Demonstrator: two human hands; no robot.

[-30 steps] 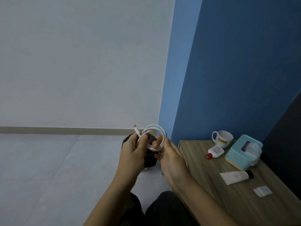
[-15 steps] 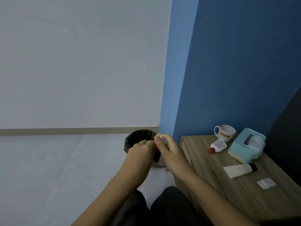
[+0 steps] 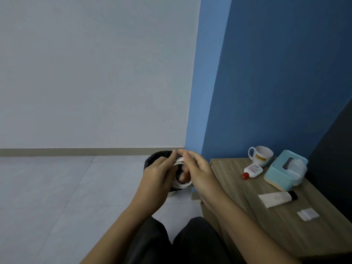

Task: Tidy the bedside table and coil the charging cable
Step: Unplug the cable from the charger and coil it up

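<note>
a second earlier the white charging cable stood up as an open ring above the fingers with its plug end poking free; by this moment it had been drawn down into a tighter bundle between the hands, and the loose end could no longer be made out. i judged the coiling nearly finished, with the tail being wrapped or tucked. the left hand was curled closed around the coil's left side, and the right hand pinched the upper strands between thumb and forefinger, its other fingers half spread. the cable looked smooth, thin and springy, held in front of a round black bin on pale floor tiles. on the matte wood-grain bedside table waited a glossy white mug, a small red-capped bottle, a boxy teal tissue holder, a soft white tube and a flat crinkled sachet.
</note>
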